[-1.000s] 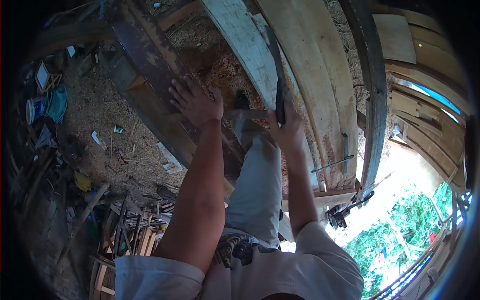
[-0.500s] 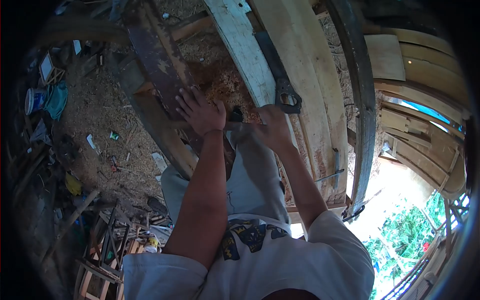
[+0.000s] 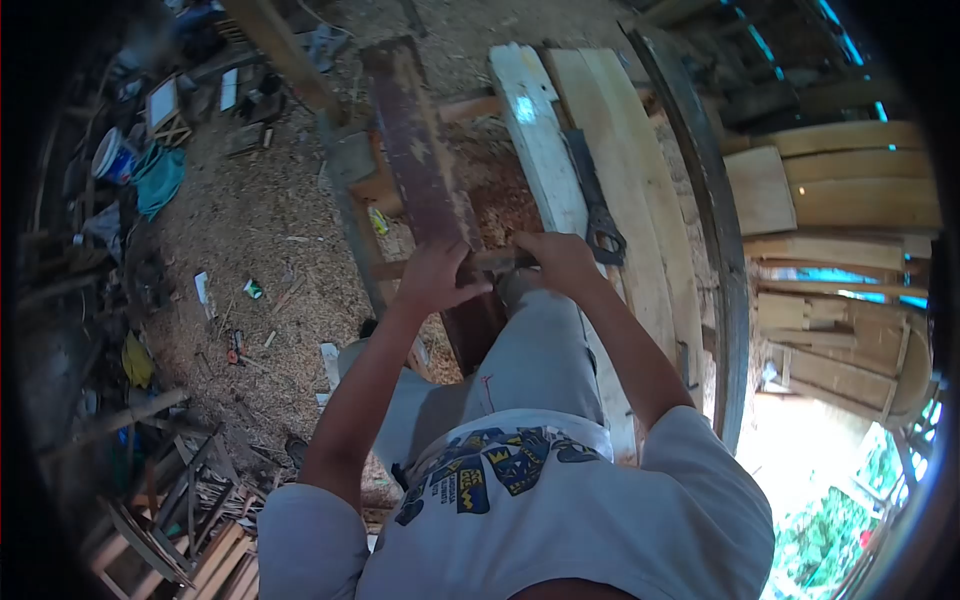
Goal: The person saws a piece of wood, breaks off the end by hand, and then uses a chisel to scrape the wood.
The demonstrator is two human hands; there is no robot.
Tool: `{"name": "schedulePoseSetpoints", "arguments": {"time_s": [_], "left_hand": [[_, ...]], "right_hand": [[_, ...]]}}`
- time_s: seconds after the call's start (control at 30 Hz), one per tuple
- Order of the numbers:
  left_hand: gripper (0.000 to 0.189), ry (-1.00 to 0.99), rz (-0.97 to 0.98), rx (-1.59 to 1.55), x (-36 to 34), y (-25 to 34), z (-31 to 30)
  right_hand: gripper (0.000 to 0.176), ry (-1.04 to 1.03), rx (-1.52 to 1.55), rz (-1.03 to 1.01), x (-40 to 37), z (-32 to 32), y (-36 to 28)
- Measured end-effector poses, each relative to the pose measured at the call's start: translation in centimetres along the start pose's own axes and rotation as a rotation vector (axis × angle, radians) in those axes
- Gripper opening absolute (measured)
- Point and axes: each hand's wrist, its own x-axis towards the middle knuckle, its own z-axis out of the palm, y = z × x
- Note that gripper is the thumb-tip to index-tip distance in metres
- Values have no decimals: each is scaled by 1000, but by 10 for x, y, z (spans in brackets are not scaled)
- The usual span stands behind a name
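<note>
A narrow wooden strip [image 3: 492, 260] lies crosswise over a dark brown painted board [image 3: 415, 160]. My left hand [image 3: 436, 278] is curled round the strip above the board, its thumb on the near side. My right hand [image 3: 562, 264] has its fingers closed on the strip's right end, where a dark part shows; its exact shape is hidden. Just right of that hand, a handsaw [image 3: 590, 195] rests on pale planks, beside a white-painted board [image 3: 540, 140]. My leg [image 3: 545, 335] is under the strip's right end.
Pale planks [image 3: 625, 150] stretch along the right, bordered by a dark beam [image 3: 705, 200]. Wood shavings [image 3: 290, 310] cover the ground at left. A white bucket [image 3: 114, 156] and a teal bag [image 3: 160, 180] lie at far left. Scrap wood [image 3: 215, 560] is piled at lower left.
My left hand has gone from lying flat on the brown board to curling round the strip. My right hand still grips its end. The camera view has shifted, showing more of the boards' far ends.
</note>
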Motion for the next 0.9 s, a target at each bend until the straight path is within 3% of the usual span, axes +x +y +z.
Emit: {"name": "schedulePoseSetpoints", "arguments": {"time_s": [0.07,0.17,0.23,0.3,0.37,0.5,0.57,0.9], "left_hand": [[46,-389,-199,102,-5,5,-21],[42,-222,-110,283,-28,-5,-34],[40,-202,-125,308,-42,-9,-35],[39,-204,-135,322,-61,-2,-35],[36,-85,-66,381,-72,8,-43],[30,-43,-89,437,-84,34,-63],[27,-150,-224,465,-81,53,-70],[30,-121,-272,517,-81,86,-72]], "right_hand": [[37,4,-43,-53,9,-8,-19],[32,-35,-92,-59,24,-3,-42],[29,-179,-102,-99,29,8,-44],[28,-221,-96,-90,29,22,-50],[27,-235,-100,-89,19,22,-58],[30,-177,-147,-154,-9,-2,-79],[30,-155,-169,-160,-17,-8,-81],[31,-90,-207,-151,-33,-23,-86]]}}
